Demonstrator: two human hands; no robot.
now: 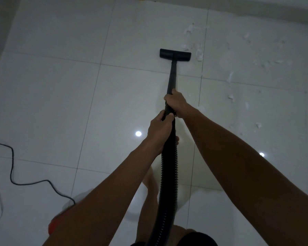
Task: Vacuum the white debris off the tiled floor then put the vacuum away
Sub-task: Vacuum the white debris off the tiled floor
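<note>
Both hands clamp a rigid matte-black vacuum wand (pixel 171 77): the right hand (pixel 176 102) higher on the tube, the left hand (pixel 159 130) just below, where the ribbed black corrugated hose (pixel 168 174) joins. Its flat rectangular black floor nozzle (pixel 175 54) rests on the glossy pale tiled floor (pixel 60 86), beside ragged white paper-like debris (pixel 199 55) scattered rightward. A thin black power cord (pixel 12 166) snakes at left.

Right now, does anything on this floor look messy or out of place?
Yes. White debris is strewn over the tiled floor, right of the vacuum head and toward the far wall. A black cord also snakes loose across the tiles at the left. Both hands grip the wand.
</note>
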